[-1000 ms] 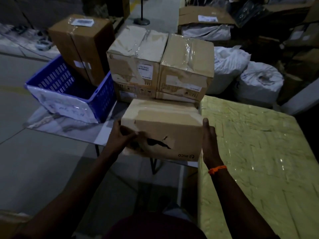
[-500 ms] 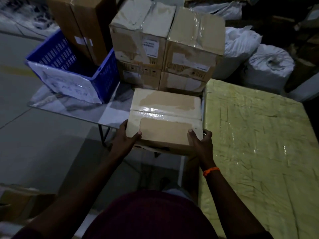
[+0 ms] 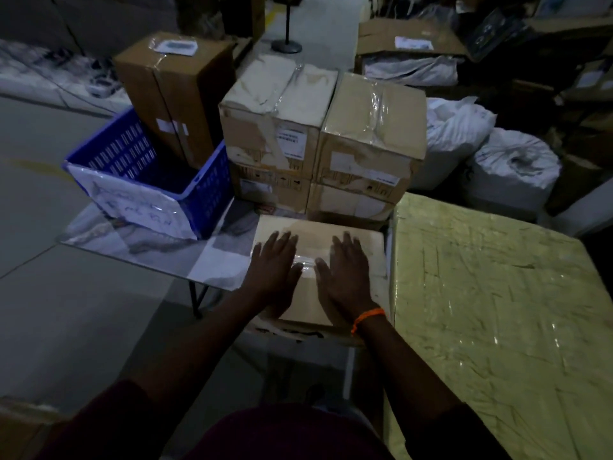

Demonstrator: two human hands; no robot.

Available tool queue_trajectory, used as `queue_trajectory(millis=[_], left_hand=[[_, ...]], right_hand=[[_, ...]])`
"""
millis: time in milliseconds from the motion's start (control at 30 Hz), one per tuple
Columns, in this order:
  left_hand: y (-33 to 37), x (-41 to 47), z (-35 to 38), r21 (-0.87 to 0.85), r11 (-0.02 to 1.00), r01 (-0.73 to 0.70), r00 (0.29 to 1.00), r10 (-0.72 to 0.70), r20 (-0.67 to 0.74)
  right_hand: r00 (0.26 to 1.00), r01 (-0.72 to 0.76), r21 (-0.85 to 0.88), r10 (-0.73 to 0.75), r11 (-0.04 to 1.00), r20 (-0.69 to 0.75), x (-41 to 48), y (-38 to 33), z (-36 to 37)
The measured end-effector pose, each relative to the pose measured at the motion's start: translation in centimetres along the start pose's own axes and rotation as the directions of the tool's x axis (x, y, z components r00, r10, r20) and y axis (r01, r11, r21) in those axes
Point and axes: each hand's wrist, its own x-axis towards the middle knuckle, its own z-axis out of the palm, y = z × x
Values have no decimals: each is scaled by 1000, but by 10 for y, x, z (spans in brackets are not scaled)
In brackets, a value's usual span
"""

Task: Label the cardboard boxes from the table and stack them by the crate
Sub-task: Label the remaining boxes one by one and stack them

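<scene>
Nearest, the left hand (image 3: 275, 270) and the right hand (image 3: 348, 273) lie palm-down, side by side, on top of a low cardboard box (image 3: 315, 237). The fingers of both are straight and slightly spread, gripping nothing. They flank a glossy tape seam (image 3: 303, 260), so the flat press looks meant to smooth that strip or to steady the box before a label goes on (no fresh label shows on its top). An orange wristband (image 3: 366, 318) circles the right wrist.

The box sits at the near right end of a glass-topped table (image 3: 159, 257) and seems to overhang the near edge a little. Its right side is just beside a plastic-wrapped yellow slab (image 3: 481, 310), which probably keeps it from sliding that way.

Just beyond it stands a stack of four taped boxes (image 3: 371, 127), two on two, with a printed label (image 3: 292, 142) on the upper left one. To the left of the stack, touching or nearly so, is the blue crate (image 3: 205, 190) with a handwritten paper sign (image 3: 132, 207) on its near wall. That suggests the stack is the pile being built by the crate. Behind the crate rises a tall brown carton (image 3: 175, 94), and at the far right lie white sacks (image 3: 510, 167).
</scene>
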Motion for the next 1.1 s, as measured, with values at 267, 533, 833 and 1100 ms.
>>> queue_trajectory(millis=[267, 533, 833, 1100], left_hand=[[8, 25, 7, 86, 996, -6, 991, -6, 133], [-1, 23, 0, 90, 993, -71, 986, 56, 159], [-11, -19, 7, 83, 996, -38, 996, 32, 83], [-11, -29, 16, 76, 997, -19, 1000, 20, -21]], right_hand=[[988, 43, -86, -30, 995, 149, 20, 2, 6], [974, 95, -114, -69, 989, 215, 17, 11, -3], [988, 91, -220, -61, 971, 140, -30, 48, -3], [996, 84, -174, -79, 981, 33, -40, 46, 2]])
